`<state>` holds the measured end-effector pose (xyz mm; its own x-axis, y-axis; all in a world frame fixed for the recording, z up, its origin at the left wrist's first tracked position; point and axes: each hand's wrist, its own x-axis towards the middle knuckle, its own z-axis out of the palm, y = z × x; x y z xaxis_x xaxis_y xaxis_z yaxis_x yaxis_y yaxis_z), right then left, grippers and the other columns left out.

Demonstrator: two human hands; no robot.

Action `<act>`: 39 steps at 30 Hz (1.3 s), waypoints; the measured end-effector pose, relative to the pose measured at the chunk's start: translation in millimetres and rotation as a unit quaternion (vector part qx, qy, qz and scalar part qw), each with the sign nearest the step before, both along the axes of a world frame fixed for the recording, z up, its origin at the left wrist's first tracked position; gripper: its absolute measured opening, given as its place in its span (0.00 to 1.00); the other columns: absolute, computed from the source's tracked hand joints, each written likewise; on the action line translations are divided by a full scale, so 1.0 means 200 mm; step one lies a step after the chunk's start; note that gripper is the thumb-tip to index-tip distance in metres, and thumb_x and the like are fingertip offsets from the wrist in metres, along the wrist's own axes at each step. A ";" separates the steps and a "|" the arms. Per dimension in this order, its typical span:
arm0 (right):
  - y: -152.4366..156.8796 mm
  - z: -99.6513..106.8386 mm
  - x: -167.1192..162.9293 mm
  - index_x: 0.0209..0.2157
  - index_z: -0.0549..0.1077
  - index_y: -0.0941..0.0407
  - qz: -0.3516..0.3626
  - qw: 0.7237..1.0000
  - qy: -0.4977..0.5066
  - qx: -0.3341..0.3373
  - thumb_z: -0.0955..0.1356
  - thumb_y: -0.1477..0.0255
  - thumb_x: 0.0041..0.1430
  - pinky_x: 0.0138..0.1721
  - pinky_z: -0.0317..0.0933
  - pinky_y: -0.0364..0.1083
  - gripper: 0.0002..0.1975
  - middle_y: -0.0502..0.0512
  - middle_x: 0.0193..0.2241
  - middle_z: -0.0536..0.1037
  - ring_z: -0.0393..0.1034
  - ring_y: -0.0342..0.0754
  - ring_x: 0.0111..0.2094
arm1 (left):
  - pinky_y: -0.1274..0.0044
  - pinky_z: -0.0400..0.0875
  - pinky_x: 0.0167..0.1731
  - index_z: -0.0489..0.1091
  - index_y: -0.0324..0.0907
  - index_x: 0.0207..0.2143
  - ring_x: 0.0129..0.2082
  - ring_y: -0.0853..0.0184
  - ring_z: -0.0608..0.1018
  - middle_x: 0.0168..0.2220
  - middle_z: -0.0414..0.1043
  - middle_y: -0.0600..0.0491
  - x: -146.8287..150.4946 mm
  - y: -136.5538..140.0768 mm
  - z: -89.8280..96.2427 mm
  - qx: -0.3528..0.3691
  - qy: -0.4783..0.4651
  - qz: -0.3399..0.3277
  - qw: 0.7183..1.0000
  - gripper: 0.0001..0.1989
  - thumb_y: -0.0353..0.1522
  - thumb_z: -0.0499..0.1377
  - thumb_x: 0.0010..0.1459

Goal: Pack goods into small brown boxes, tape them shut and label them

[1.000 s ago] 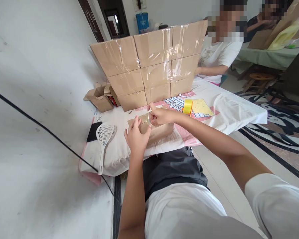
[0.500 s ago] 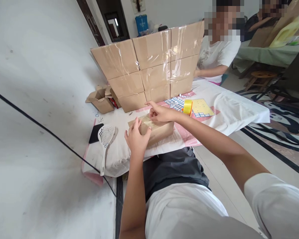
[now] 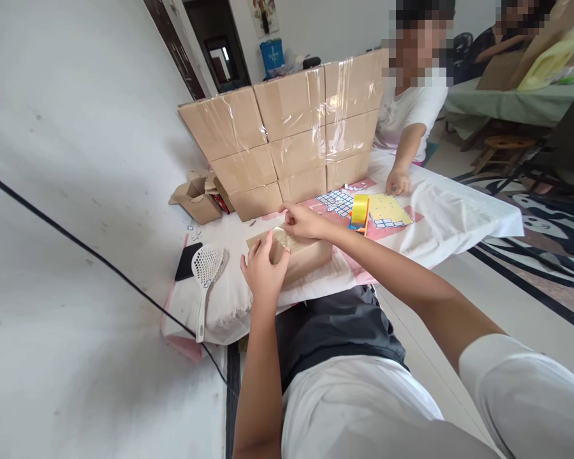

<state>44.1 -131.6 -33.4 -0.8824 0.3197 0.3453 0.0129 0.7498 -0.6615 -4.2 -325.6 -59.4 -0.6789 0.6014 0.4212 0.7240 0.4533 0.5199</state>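
A small cardboard box (image 3: 306,254) lies on the white-covered table (image 3: 440,210) in front of me. My left hand (image 3: 262,268) rests on the box's near left corner, fingers spread over its top. My right hand (image 3: 302,221) presses a strip of clear tape (image 3: 287,238) flat on the box's top, fingers down on it. A yellow tape dispenser (image 3: 360,210) stands just right of the box.
A wall of taped cardboard boxes (image 3: 291,134) stands at the back of the table. An open small box (image 3: 197,199), a white slotted scoop (image 3: 205,271) and a black phone (image 3: 187,261) lie at left. Another person's hand (image 3: 398,183) rests near a yellow sheet (image 3: 388,209).
My right hand has lowered the tape strip from held up above the box to flat on its top. The other person's hand has come down onto the table by the yellow sheet.
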 end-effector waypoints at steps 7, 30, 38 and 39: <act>-0.07 0.02 0.02 0.57 0.69 0.60 -0.098 0.976 -0.006 0.197 0.69 0.73 0.59 0.52 0.61 0.54 0.24 0.67 0.56 0.75 0.67 0.60 0.55 | 0.51 0.47 0.70 0.59 0.52 0.69 0.66 0.57 0.69 0.60 0.75 0.50 0.00 0.00 -0.01 0.009 0.006 -0.006 1.000 0.33 0.42 0.61 0.63; 0.02 0.06 -0.04 0.46 0.80 0.59 -0.107 0.964 -0.206 0.127 0.58 0.49 0.71 0.54 0.59 0.61 0.31 0.69 0.49 0.82 0.75 0.65 0.54 | 0.51 0.65 0.58 0.69 0.41 0.64 0.57 0.42 0.72 0.63 0.71 0.41 -0.05 0.01 0.06 -0.188 0.256 -0.130 0.939 0.28 0.41 0.59 0.63; 0.03 0.03 -0.05 0.42 0.78 0.57 -0.133 0.972 -0.149 0.124 0.64 0.57 0.70 0.50 0.59 0.56 0.19 0.64 0.43 0.84 0.77 0.60 0.49 | 0.60 0.61 0.65 0.66 0.48 0.66 0.65 0.53 0.71 0.64 0.70 0.50 -0.13 0.01 -0.11 -0.073 0.232 -0.201 0.949 0.25 0.42 0.54 0.69; 0.03 0.02 -0.05 0.41 0.78 0.57 -0.140 0.973 -0.138 0.119 0.65 0.60 0.69 0.49 0.59 0.54 0.16 0.63 0.43 0.84 0.77 0.59 0.48 | 0.61 0.63 0.63 0.66 0.49 0.66 0.65 0.53 0.71 0.63 0.71 0.51 -0.14 0.00 -0.12 -0.069 0.232 -0.204 0.949 0.25 0.42 0.55 0.69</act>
<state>34.5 -124.9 -28.6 -0.8422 0.5000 0.2018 0.3904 0.8236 -0.4114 -31.3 -325.1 -83.7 -0.1387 0.8455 0.5156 0.9902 0.1268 0.0583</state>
